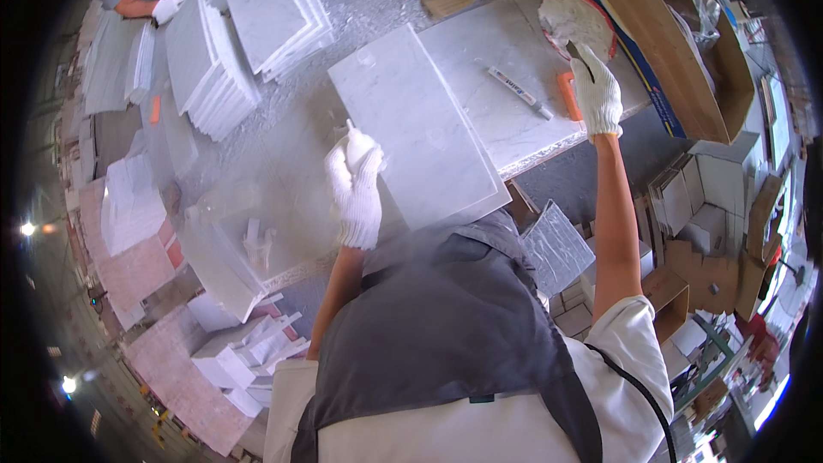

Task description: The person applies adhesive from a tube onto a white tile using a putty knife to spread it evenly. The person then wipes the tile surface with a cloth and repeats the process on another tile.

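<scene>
Grey apron [446, 334] below; left fingers [356, 173] grip white lump [357, 144], right fingers [594, 77] clasp scraper [576, 53].

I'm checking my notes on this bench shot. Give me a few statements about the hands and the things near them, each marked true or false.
1. Both hands wear white gloves. True: left hand, right hand.
2. The right hand reaches to a round tub of white paste. True.
3. The left hand is at the right edge of the marble slab. False: it is at the left edge.
4. The marker is held in the left hand. False: it lies on the bench.
</scene>
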Demonstrator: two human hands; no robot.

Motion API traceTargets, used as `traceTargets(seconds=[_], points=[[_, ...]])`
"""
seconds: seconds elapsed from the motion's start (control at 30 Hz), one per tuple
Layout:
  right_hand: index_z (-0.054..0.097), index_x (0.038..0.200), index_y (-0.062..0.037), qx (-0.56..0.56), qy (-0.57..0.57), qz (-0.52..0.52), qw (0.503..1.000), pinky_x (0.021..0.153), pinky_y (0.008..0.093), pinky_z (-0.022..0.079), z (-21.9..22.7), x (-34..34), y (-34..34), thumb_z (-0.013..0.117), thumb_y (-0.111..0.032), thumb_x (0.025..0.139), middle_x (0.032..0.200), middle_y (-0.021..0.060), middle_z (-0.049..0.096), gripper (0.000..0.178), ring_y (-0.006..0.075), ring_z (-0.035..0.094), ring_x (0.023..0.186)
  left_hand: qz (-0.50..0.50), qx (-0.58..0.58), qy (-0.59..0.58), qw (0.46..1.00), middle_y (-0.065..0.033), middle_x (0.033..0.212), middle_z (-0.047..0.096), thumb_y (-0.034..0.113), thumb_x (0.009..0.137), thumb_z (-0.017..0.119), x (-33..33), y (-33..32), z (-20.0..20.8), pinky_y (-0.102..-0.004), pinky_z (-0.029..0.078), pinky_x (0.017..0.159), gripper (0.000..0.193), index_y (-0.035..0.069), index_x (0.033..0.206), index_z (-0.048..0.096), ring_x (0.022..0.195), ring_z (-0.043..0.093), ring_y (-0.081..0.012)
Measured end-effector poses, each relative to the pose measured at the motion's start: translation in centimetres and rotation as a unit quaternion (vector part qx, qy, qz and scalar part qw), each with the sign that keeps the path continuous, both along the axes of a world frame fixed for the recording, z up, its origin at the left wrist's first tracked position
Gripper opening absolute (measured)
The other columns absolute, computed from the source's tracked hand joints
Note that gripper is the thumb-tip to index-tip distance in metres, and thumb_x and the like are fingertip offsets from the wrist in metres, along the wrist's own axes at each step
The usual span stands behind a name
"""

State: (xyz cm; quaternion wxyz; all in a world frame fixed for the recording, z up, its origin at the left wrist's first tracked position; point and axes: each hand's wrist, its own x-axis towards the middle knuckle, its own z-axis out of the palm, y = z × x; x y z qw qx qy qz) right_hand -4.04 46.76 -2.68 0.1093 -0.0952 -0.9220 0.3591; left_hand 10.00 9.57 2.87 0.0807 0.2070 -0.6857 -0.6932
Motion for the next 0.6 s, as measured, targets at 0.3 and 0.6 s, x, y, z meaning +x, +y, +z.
traceTargets(seconds=[0.3, 0.6], points=[[0.064, 0.141, -0.0057, -0.303, -0.264, 0.128, 0.907, 0.069, 0.0246, 0.054, 4.9, 6.8, -11.7, 0.067, -0.020, 0.100, 0.109, 0.0056, 0.076, 0.044, 0.0080, 0.062, 0.073, -0.042, -0.002, -0.012, 0.999, -0.0095, 0.114, 0.060, 0.001, 0.095, 0.069, 0.1, -0.1, -1.2, -0.0331, 0.059, 0.087, 0.043, -0.002, 0.133, 0.050, 0.099, 0.064, -0.0144], [0.069, 0.131, -0.0097, -0.116, -0.043, 0.293, 0.948, 0.088, 0.0399, 0.055, 5.1, 8.5, -15.2, 0.065, -0.027, 0.100, 0.113, 0.0164, 0.074, 0.036, 0.0341, 0.071, 0.100, 0.005, 0.011, -0.013, 1.000, -0.0107, 0.119, 0.059, 0.000, 0.095, 0.069, 1.4, 0.0, -1.2, -0.0343, 0.060, 0.089, 0.045, -0.002, 0.135, 0.050, 0.101, 0.064, -0.0163]])
